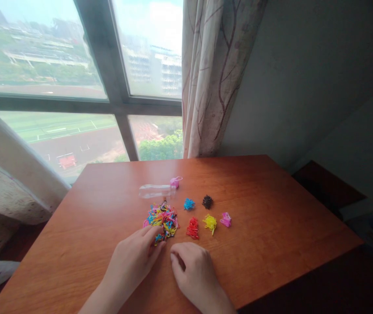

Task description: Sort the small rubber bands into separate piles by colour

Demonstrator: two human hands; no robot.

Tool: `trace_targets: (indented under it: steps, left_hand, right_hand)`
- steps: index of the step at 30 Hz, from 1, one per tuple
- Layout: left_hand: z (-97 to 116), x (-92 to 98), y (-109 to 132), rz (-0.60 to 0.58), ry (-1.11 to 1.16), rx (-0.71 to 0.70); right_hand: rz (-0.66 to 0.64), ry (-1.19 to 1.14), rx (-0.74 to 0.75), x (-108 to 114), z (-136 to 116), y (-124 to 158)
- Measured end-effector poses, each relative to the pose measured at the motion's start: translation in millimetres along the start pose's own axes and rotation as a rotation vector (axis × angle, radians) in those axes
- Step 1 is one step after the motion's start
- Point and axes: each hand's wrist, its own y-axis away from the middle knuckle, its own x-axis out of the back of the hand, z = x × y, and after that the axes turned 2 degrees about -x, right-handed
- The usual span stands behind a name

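A mixed pile of multicoloured rubber bands [165,216] lies on the table, left of several single-colour clusters. My left hand [137,246] reaches over the near edge of this pile; thumb and fingers are apart, touching the bands between them. To its right my right hand [193,264] rests low over the table, fingers curled in and thumb close to the index finger; whatever is inside is hidden. Beyond it lie red bands [192,228], yellow bands [210,223], pink bands [225,219], blue bands [189,204] and black bands [207,201].
A clear plastic bottle [155,191] lies on its side behind the mixed pile, with a pink cap [174,182] with a loop at its right end. The brown wooden table [271,209] stands against a window, with a patterned curtain [202,78] at the back.
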Motion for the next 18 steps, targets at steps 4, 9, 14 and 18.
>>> trace_targets:
  steps: [4,9,14,18]
  left_hand:
    - [1.1,5.0,4.4,0.039,0.042,-0.013]
    - [2.5,9.6,5.2,0.044,0.077,-0.069]
    - [5.7,7.5,6.1,-0.016,0.091,-0.164]
    - [10.2,5.8,7.5,-0.096,0.089,-0.234]
  right_hand:
    - [-0.002,0.013,0.007,0.5,-0.3,-0.6]
    - [0.023,0.007,0.000,2.6,-2.4,-1.7]
    - [0.066,-0.059,-0.020,4.2,-1.1,-2.8]
    - [0.074,-0.083,0.014,3.3,0.5,-1.9]
